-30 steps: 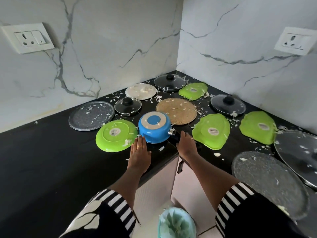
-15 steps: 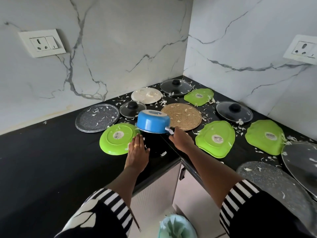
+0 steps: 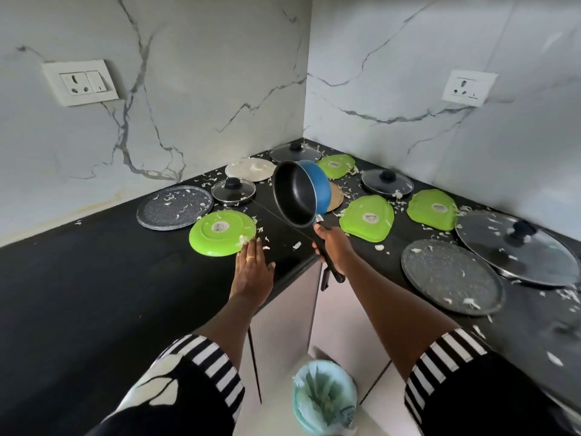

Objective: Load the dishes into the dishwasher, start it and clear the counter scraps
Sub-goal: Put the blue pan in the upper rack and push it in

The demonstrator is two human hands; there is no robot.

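Note:
My right hand (image 3: 334, 247) grips the black handle of a blue saucepan (image 3: 301, 192), which is lifted above the black counter (image 3: 94, 278) and tilted on its side with its dark inside facing me. My left hand (image 3: 254, 268) lies flat on the counter, fingers straight, just in front of a round green plate (image 3: 222, 231) that is upside down. White scraps (image 3: 296, 245) are scattered over the counter and the dishes.
Several upturned green plates (image 3: 366, 218), glass lids (image 3: 233, 190), speckled grey trays (image 3: 174, 207) (image 3: 452, 276), a white plate (image 3: 250, 169) and a large steel lid (image 3: 515, 247) cover the corner counter. A lined bin (image 3: 325, 398) stands on the floor below, by the cabinet doors (image 3: 283, 325).
The blue saucepan went from upside down on the counter to lifted and tipped on its side by my right hand. My left hand stayed flat on the counter.

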